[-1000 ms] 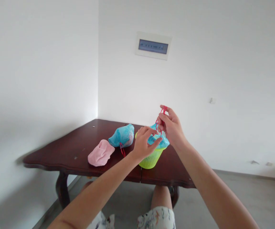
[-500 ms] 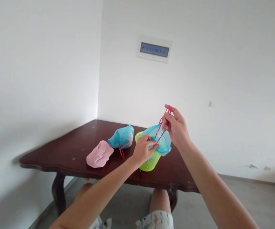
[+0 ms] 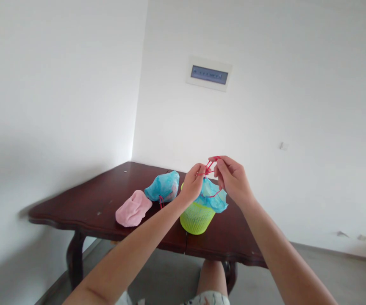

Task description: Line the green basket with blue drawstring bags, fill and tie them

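Note:
A yellow-green mesh basket (image 3: 197, 219) stands on the table, with a thin blue plastic bag (image 3: 216, 203) bunched over its top. Red drawstrings (image 3: 210, 165) run up from the bag to both hands. My left hand (image 3: 195, 181) is closed, pinching the red drawstring above the bag's gathered neck. My right hand (image 3: 232, 176) is closed on the drawstring too, with a loop over its raised index finger. The far rim of the basket is hidden behind the bag and my left hand.
Left of the basket, a tied blue bag (image 3: 164, 187) with a red string lies on the dark wooden table (image 3: 84, 199). In front of it rests a folded pink cloth (image 3: 134, 208). White walls meet behind the table, and a panel box (image 3: 209, 74) hangs above.
My right hand has come down, and my left hand has risen to meet it at the drawstring. The bag's neck is now gathered and the strings are drawn together.

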Tool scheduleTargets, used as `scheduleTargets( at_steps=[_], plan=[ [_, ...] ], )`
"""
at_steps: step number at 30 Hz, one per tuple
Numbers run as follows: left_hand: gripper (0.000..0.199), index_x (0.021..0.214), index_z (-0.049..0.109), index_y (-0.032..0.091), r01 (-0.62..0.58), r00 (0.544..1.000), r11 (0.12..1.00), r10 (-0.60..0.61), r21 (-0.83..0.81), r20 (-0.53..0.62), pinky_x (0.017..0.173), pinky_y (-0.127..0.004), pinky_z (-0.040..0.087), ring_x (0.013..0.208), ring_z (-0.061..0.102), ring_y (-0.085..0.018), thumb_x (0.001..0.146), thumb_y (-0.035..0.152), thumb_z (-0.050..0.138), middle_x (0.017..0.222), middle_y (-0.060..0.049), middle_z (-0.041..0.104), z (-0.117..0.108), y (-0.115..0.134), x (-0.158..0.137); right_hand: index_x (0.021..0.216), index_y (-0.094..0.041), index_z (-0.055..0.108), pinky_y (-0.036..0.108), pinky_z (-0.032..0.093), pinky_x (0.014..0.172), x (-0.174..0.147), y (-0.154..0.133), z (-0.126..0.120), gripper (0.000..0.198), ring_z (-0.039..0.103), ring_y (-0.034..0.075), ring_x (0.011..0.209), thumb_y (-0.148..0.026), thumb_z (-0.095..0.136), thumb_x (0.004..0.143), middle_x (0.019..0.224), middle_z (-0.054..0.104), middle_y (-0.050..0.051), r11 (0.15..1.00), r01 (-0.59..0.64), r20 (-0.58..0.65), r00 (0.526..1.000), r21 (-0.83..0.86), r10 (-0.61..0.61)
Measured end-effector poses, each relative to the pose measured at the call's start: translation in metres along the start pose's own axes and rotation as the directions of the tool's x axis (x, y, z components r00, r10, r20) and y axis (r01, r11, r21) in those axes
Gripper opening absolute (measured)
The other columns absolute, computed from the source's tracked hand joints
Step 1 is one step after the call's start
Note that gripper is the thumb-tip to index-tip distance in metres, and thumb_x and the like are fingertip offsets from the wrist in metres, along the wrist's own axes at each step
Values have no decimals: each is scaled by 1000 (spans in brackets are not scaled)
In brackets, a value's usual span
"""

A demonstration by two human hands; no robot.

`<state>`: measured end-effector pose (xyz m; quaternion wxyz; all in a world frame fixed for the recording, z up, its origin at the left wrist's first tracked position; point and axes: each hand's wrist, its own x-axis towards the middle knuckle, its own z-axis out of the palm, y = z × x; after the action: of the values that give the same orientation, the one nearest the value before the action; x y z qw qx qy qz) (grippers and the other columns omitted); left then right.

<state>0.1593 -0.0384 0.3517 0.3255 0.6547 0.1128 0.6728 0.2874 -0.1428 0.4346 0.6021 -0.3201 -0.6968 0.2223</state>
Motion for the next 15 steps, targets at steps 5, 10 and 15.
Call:
scheduleTargets(
  at_steps=[5,10,15],
  plan=[
    [49,86,48,24,233,924,851,-345,-470,-167,85,-31,61,85,74,-16,101,64,73,98,-5,75,3,3,6,105,-25,83,28,55,56,2,10,-10,50,69,14,70,-74,79,105,102,78,5,997,77,-262,962,-5,-75],
    [49,88,43,27,213,956,847,-284,-487,-75,59,-23,50,53,45,-10,99,60,78,64,10,47,2,27,9,119,-28,85,40,60,104,8,27,-10,39,76,24,123,-64,73,113,133,85,10,983,173,-370,911,-62,-184],
    [36,103,49,28,351,936,887,-327,-300,130,43,-21,20,44,25,-9,97,53,74,61,13,39,5,50,13,118,-27,82,45,62,100,5,19,2,36,79,25,102,-61,71,116,111,86,8,977,213,-193,958,-21,-213]
  ],
)
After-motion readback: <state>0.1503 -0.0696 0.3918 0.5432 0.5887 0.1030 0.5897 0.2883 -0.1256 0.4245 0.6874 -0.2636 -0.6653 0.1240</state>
